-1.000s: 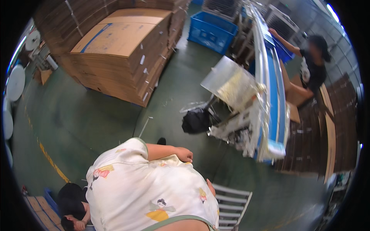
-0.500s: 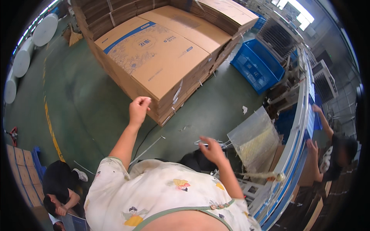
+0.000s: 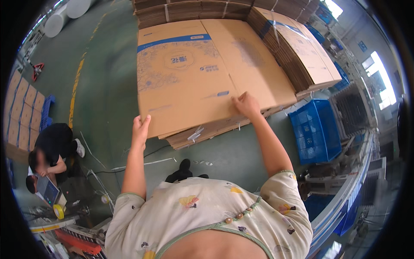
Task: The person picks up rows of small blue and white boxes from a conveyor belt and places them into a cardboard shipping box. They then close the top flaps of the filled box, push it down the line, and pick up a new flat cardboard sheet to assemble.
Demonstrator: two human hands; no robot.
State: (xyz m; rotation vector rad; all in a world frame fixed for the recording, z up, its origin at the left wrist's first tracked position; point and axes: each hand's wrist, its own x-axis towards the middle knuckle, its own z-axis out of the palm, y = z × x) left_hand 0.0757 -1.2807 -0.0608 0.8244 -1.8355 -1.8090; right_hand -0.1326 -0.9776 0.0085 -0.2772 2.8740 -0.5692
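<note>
A tall stack of flattened brown cardboard boxes (image 3: 202, 73) lies in front of me, its top sheet printed in blue. My left hand (image 3: 140, 128) grips the near left corner of the top sheet, fingers curled over its edge. My right hand (image 3: 246, 103) rests on the near edge of the same sheet, further right, fingers pressing on the cardboard. Both arms are stretched forward from my pale patterned shirt.
A second stack of flat boxes (image 3: 302, 47) stands to the right. A blue plastic crate (image 3: 315, 129) sits on the green floor at the right. A person in black (image 3: 51, 149) crouches at the left beside a tape roll (image 3: 58, 211). Loose strapping lies on the floor.
I have turned toward the cardboard stack and come closer. Both hands, earlier in the air, now rest on the near edge of the top sheet.
</note>
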